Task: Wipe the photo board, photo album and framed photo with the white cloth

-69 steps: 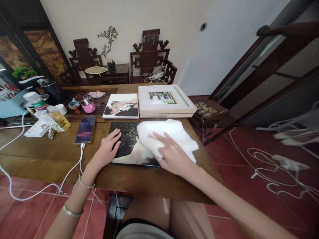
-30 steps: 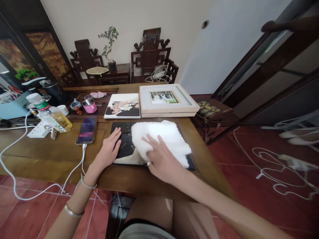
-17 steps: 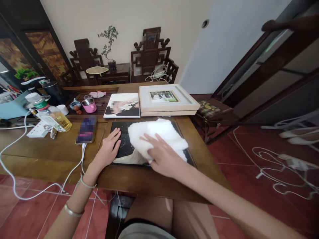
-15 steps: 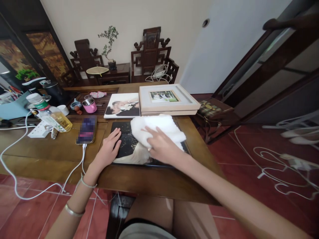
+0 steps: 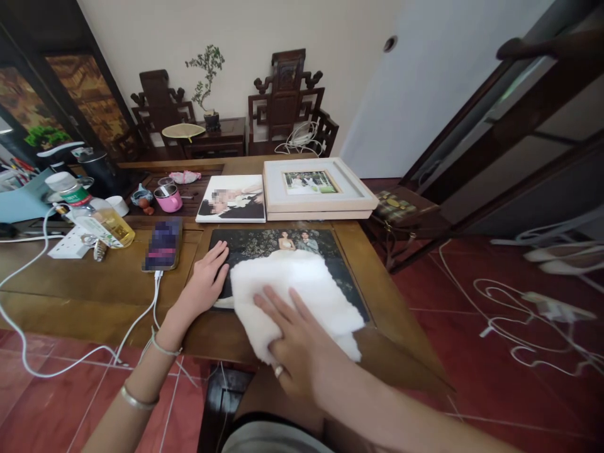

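A dark photo panel (image 5: 250,242) showing two people lies flat on the wooden table near its front edge. My left hand (image 5: 206,281) rests open on the panel's left side, fingers stretched out. A fluffy white towel (image 5: 302,274) covers much of the panel's middle and front, and its near part hangs over the table edge. My right hand (image 5: 299,346), with a ring on one finger, presses on the towel and holds it. The towel hides the lower part of the picture.
Behind the panel are a smaller white-edged photo panel (image 5: 231,200) and a pale picture frame (image 5: 321,189). To the left lie a charging phone (image 5: 163,244), a bottle (image 5: 97,217), a power strip (image 5: 70,244) and a pink cup (image 5: 168,198). White cables trail off the table's front edge.
My right hand has drawn the white towel toward me, from the panel's back part to its front edge. The two people in the picture now show. My left hand has stayed put.
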Demonstrator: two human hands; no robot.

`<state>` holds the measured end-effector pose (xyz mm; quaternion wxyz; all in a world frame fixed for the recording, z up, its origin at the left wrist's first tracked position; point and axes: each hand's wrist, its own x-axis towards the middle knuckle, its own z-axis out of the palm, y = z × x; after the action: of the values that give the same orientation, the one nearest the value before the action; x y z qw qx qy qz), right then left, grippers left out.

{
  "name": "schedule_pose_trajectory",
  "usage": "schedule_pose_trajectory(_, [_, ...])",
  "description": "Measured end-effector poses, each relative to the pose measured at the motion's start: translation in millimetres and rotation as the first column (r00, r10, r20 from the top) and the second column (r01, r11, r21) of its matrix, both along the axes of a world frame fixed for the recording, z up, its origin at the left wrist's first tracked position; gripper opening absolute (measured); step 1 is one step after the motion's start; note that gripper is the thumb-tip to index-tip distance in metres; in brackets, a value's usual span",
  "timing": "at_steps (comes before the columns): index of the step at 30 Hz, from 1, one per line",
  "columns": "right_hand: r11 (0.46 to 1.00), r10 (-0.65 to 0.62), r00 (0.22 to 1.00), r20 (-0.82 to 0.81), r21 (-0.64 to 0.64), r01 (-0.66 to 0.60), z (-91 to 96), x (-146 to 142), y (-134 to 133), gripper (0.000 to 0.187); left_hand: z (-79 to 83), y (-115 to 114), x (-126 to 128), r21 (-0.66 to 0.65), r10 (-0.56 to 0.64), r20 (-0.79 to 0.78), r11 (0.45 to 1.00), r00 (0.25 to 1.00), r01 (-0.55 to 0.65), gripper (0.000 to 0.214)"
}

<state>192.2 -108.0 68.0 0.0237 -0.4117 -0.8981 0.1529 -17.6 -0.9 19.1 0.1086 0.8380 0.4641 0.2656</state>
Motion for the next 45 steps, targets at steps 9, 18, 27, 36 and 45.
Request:
schedule_pose_trajectory(9, [0.982,-0.102,0.994,0.042,0.163,0.094,-4.6,-1,74,0.025,0.1,0,-1,-0.006,0.003,-0.008,1.000,1.000,-0.003,0.042])
schedule_pose_trajectory(18, [0.957,-0.173,0.985,0.023,0.242,0.162,-4.4,1,121,0.033,1.4,-1,0,-0.022,-0.001,-0.005,1.000,1.000,0.001,0.041])
schedule_pose_trajectory(27, [0.999,0.029,0.997,0.066,-0.019,-0.028,4.0,-21,5,0.027,-1.5,-1,-2,-0.059,0.000,0.009,0.998,1.000,0.001,0.044])
schedule_pose_trajectory(36, [0.976,-0.111,0.992,0.066,0.194,0.097,-9.8,-14,66,0.024,-1.7,-2,0,-0.037,0.017,0.016,0.999,1.000,-0.016,0.041])
schedule_pose_trajectory(45, [0.935,-0.138,0.990,0.026,0.333,0.122,-9.5,-22,129,0.034,-0.6,-1,-1,-0.037,0.008,0.017,0.999,1.000,-0.008,0.042])
